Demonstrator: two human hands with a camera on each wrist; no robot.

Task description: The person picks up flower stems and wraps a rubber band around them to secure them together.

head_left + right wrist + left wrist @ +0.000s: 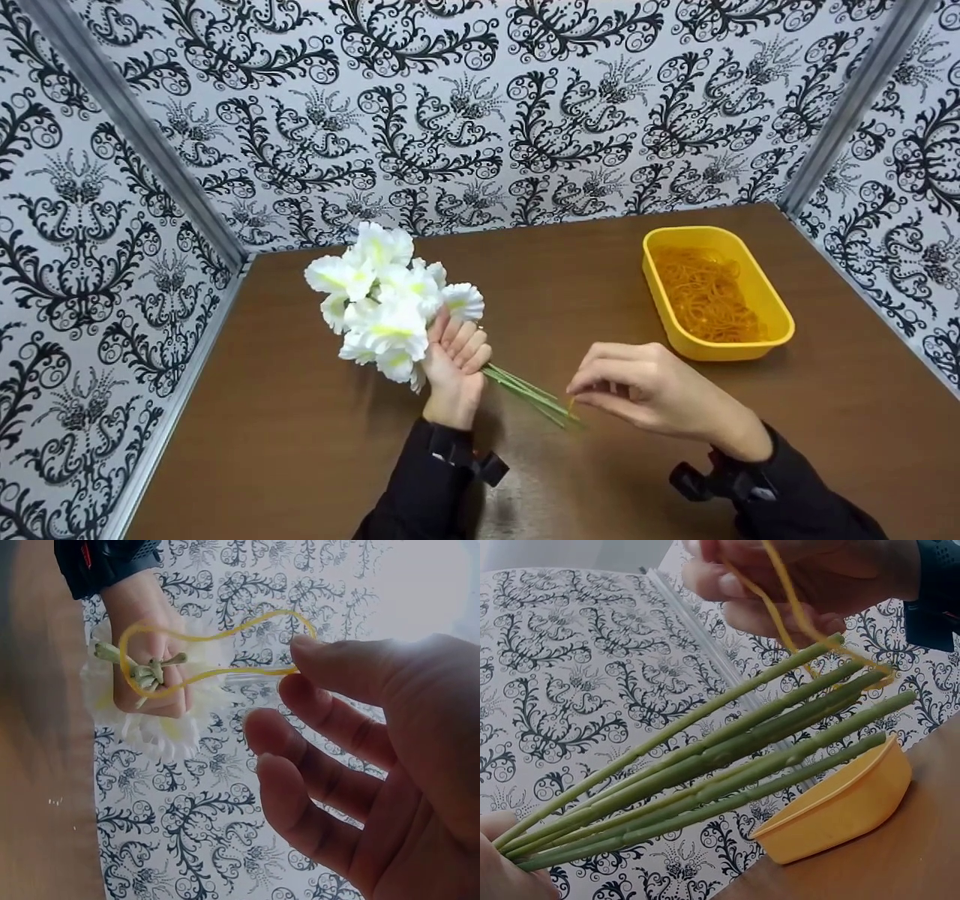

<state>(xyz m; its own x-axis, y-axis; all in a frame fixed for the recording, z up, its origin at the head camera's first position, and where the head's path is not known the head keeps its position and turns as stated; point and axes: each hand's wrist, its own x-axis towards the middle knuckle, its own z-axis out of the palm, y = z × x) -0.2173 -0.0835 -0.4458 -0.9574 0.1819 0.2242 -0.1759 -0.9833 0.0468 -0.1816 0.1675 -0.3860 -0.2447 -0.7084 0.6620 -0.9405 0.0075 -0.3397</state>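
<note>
My left hand [457, 360] grips a bunch of white artificial flowers [390, 300] just below the blooms. Their green stems [529, 391] stick out of the fist toward the right, and in the left wrist view the stem ends fan slightly apart. Between thumb and index finger my right hand [637, 386] pinches a yellow rubber band [217, 636]. The band hangs as a long loop at the stem ends; in the left wrist view it crosses some of the stem tips [840, 667]. The other fingers of the right hand are loosely bent.
A yellow plastic tub [776, 337] holding many rubber bands [705, 300] stands at the right on the brown table [300, 450]. Patterned black-and-white walls [465, 112] with grey metal corner posts enclose the table at the back and sides.
</note>
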